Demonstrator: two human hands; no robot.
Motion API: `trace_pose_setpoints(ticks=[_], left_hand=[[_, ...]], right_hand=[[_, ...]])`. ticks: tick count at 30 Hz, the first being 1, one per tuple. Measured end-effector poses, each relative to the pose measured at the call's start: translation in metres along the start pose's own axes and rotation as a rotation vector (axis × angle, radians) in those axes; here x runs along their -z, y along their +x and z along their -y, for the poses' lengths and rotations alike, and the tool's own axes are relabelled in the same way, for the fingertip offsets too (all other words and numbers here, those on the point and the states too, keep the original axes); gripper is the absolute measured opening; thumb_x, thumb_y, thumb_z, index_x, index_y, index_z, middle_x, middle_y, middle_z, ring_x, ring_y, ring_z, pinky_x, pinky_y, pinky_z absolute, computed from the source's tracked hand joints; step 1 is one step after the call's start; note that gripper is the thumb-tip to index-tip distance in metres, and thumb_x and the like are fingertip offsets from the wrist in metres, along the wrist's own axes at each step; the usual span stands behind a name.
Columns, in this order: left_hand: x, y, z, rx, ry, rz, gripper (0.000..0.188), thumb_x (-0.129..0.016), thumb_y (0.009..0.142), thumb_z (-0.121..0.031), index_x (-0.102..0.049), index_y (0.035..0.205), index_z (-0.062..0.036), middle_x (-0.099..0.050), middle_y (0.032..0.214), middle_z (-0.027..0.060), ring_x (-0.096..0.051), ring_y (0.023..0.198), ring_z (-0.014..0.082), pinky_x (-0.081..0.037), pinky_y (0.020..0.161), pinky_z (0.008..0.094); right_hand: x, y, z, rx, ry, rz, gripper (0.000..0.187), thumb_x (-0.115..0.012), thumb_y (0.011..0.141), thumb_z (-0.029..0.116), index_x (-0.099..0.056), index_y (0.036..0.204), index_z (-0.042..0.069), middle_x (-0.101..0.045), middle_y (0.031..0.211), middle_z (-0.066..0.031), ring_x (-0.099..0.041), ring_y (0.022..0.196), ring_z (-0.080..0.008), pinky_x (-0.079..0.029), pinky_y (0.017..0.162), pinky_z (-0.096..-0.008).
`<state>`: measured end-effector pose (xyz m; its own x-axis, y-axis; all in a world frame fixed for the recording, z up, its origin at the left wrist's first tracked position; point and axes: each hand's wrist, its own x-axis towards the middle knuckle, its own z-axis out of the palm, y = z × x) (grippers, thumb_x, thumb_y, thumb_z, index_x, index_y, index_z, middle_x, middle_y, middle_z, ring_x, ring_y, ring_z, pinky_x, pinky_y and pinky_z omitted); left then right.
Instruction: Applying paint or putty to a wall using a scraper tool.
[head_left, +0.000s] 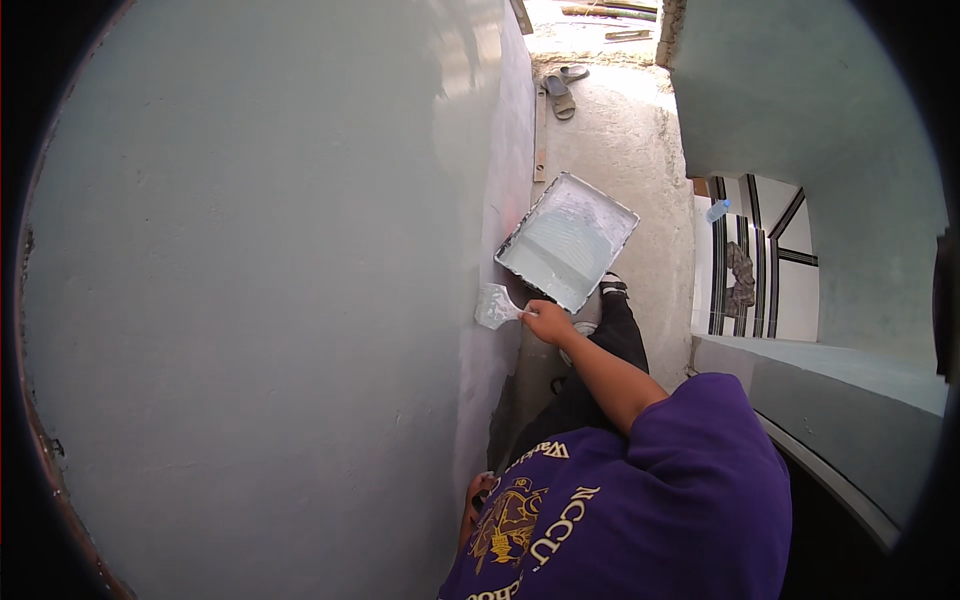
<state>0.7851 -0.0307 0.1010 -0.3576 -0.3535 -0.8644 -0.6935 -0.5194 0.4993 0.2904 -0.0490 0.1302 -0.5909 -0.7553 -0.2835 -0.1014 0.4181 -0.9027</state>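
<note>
My right hand is closed round the handle of a wide, flat paintbrush smeared with pale paint. The brush head is next to the wall on the left; whether it touches cannot be told. Just beyond the hand, a paint tray sits at a slant, pale grey-green paint pooled at its near end and dark stains along its rim. Low beside the wall, my left hand is partly hidden by my purple shirt. Its fingers curl round something dark that I cannot make out.
Sandals lie on the concrete floor near the far opening. A level-like strip lies along the wall's foot. Right, past a low ledge, are a striped tiled floor, a blue-capped bottle and a crumpled cloth.
</note>
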Motion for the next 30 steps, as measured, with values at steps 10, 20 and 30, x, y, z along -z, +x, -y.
trace_pose_setpoints(ticks=[10, 20, 30], left_hand=[[0.008, 0.007, 0.02, 0.004, 0.014, -0.036, 0.026, -0.053, 0.091, -0.019, -0.059, 0.11, -0.0017, -0.064, 0.105, 0.0046, -0.057, 0.093, 0.0151, -0.044, 0.086, 0.0317], [0.002, -0.003, 0.024, -0.005, -0.088, -0.111, 0.025, -0.053, 0.091, -0.018, -0.059, 0.109, -0.0017, -0.064, 0.104, 0.005, -0.057, 0.093, 0.0154, -0.044, 0.086, 0.0314], [-0.024, -0.034, -0.01, -0.011, 0.119, -0.131, 0.037, -0.051, 0.092, -0.029, -0.052, 0.116, -0.0009, -0.063, 0.092, 0.0076, -0.059, 0.081, 0.014, -0.047, 0.072, 0.0275]], right_hand=[[-0.006, -0.027, -0.001, 0.04, 0.056, 0.126, 0.03, -0.061, 0.079, 0.035, -0.062, 0.084, 0.005, -0.063, 0.079, -0.0169, -0.06, 0.079, -0.037, -0.046, 0.069, -0.0424], [-0.024, -0.031, 0.033, 0.049, -0.08, 0.079, 0.03, -0.061, 0.079, 0.034, -0.062, 0.085, 0.005, -0.063, 0.079, -0.0173, -0.061, 0.079, -0.0355, -0.046, 0.068, -0.0409], [-0.031, -0.027, 0.018, 0.004, -0.118, -0.023, 0.031, -0.061, 0.079, 0.034, -0.062, 0.088, 0.004, -0.063, 0.08, -0.0186, -0.06, 0.077, -0.0366, -0.045, 0.068, -0.0412]])
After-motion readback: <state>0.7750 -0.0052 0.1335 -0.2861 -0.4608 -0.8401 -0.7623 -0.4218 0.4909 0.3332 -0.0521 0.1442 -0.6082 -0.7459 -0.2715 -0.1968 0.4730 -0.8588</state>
